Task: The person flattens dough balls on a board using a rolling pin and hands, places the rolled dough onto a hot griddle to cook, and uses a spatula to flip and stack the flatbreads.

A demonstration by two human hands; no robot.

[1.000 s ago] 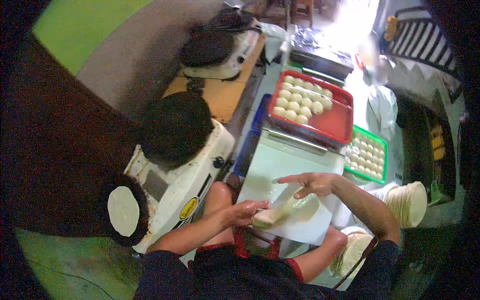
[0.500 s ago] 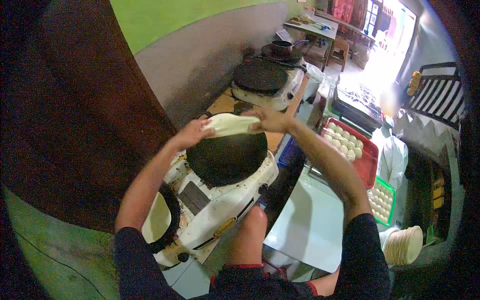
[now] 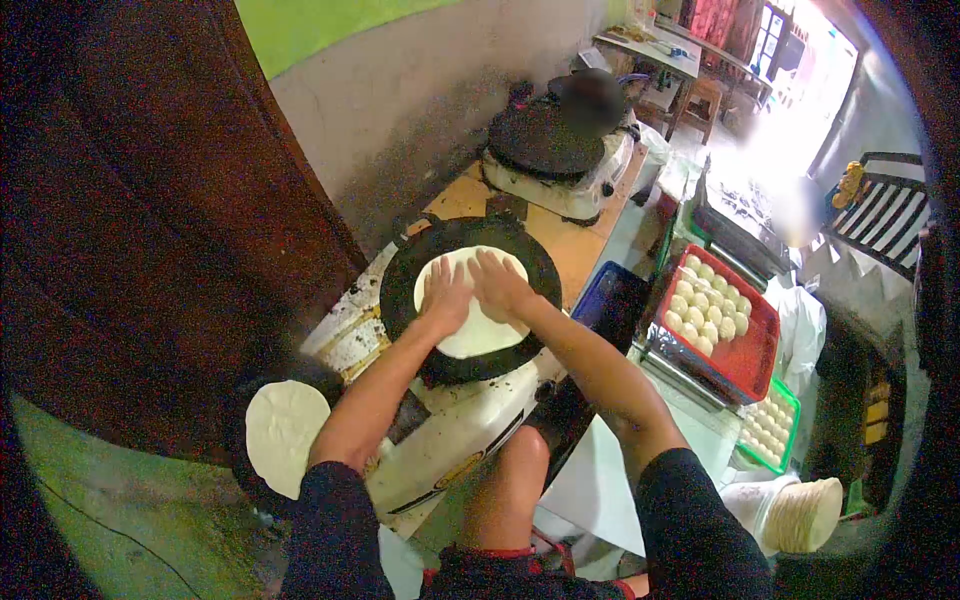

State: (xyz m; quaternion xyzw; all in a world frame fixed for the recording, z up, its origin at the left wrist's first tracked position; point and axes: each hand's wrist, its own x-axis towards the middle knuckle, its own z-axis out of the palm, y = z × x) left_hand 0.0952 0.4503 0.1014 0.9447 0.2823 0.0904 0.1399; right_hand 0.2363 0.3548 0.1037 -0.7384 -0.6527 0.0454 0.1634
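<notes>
A round pale sheet of dough (image 3: 480, 335) lies flat on a black griddle (image 3: 405, 275) on the white stove (image 3: 450, 450). My left hand (image 3: 446, 297) rests on the dough's left half, palm down with fingers stretched out. Beside it my right hand (image 3: 498, 287) lies flat on the upper right part, its fingers also extended. Neither hand grips anything. Another round flatbread (image 3: 287, 437) sits on a second dark pan at the lower left, partly behind my left forearm.
A red tray (image 3: 748, 365) with several dough balls stands at the right, above a green tray (image 3: 770, 425) with more. A stack of flatbreads (image 3: 805, 515) lies lower right. Farther back are another griddle (image 3: 545, 140) and a blue tray (image 3: 610, 297).
The dough sheet, held stretched between both hands above the griddle before, now lies flat on it. My hands have come down and closer together, going from gripping its edges to pressing its top.
</notes>
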